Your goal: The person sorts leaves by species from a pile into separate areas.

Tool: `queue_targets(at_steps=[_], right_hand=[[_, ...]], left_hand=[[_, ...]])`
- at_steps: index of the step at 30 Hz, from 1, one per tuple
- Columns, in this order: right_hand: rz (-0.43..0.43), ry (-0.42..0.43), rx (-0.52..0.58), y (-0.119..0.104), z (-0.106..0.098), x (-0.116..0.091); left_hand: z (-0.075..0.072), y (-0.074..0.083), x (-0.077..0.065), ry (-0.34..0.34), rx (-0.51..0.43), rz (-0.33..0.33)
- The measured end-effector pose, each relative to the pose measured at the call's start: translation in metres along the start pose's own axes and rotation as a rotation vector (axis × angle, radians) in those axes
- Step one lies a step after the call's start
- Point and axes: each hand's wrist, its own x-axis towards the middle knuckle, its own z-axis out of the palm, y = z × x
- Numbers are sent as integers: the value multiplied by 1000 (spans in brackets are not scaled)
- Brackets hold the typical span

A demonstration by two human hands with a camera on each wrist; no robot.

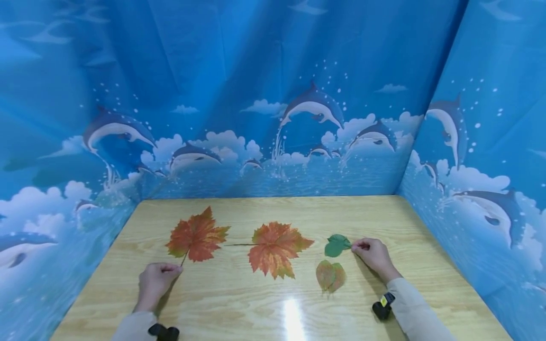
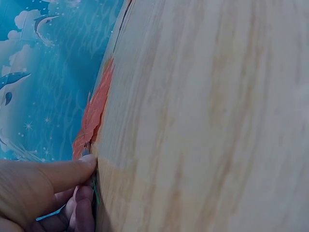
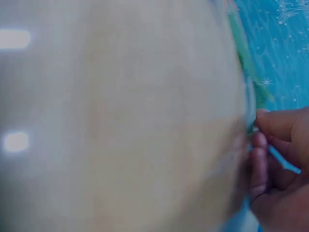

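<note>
At the left of the table, my left hand pinches the thin stem of a red-orange maple leaf; the left wrist view has this leaf edge-on just beyond the thumb. My right hand pinches the stem end of a green leaf sprig at the right. In the right wrist view, the green leaf rises past the fingertips. Between the hands lies a second red-orange maple leaf, its stem pointing left. A brownish-green leaf pair lies just below the green sprig.
The wooden table carries a bright light reflection near its front. Blue curtains with dolphins stand along its back and sides. A small black camera sits on the right wrist, another on the left.
</note>
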Motion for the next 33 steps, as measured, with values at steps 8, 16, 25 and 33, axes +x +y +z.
queue_targets(at_steps=[8,16,25,33], right_hand=[[8,42,124,-56,-8,14],[-53,51,332,-137,40,14],[-131,-66,445,-191,118,5],[-186,-64,404,-212,166,0]], left_hand=[[0,-1,-1,3,-1,9],[-4,3,-6,6,-6,67],[-1,4,-5,12,-12,60],[-1,-1,-4,24,-5,76]])
